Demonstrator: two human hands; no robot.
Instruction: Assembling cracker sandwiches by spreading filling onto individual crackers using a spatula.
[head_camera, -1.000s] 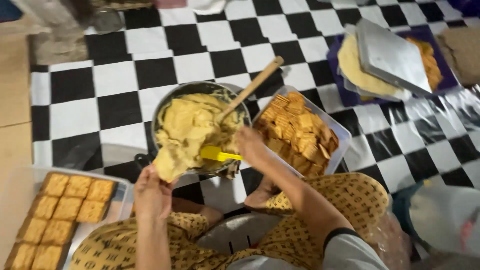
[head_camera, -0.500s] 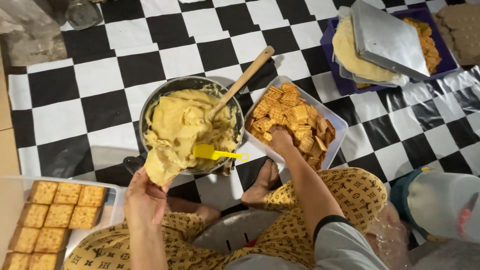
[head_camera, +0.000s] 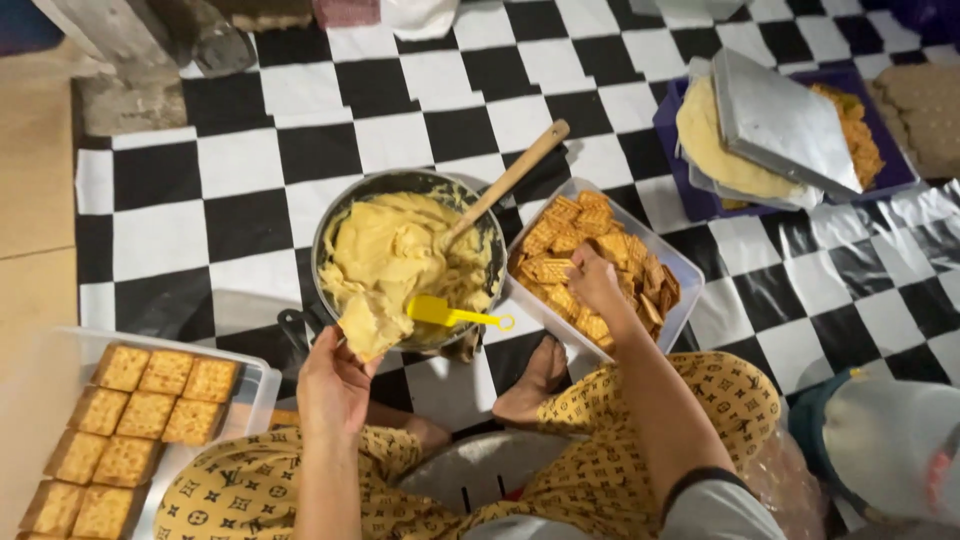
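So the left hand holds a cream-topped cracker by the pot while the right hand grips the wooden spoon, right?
Not quite. In the head view the right hand reaches into the cracker tray; the wooden spoon leans untouched in the pot. The left hand does hold the cream-topped cracker.

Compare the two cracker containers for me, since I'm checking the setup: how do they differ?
The crackers in the clear container by the left hand lie flat in neat rows; those in the tray under the right hand are heaped loosely. The container's crackers sit untouched; the right hand reaches into the tray's. Both hold square golden crackers.
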